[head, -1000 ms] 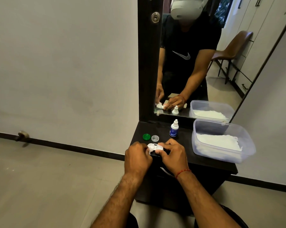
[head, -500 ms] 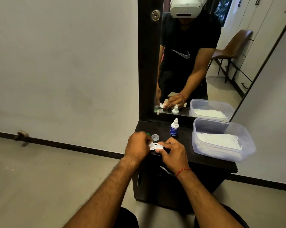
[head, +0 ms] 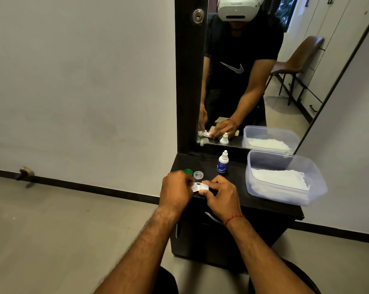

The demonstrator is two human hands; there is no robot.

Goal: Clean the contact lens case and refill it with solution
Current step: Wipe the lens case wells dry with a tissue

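Observation:
A white contact lens case (head: pixel 200 187) lies at the front of the black dresser top (head: pixel 238 181), held between both hands. My left hand (head: pixel 176 190) pinches its left end, fingers curled; whether a tissue is in that hand I cannot tell. My right hand (head: pixel 220 197) grips its right end with thumb and fingers. Just behind the left hand sit a green cap (head: pixel 187 172) and a clear cap (head: pixel 198 175), both off the case. A small white solution bottle (head: pixel 222 162) with a blue label stands upright further back.
A clear plastic tub (head: pixel 285 194) with white tissues fills the right side of the dresser top. A mirror (head: pixel 253 71) rises behind, reflecting a person and a brown chair. The dresser's front edge is just under my hands.
Both hands with the case have shifted slightly back and up on the dresser, nearer the caps. The left hand now partly covers the green cap.

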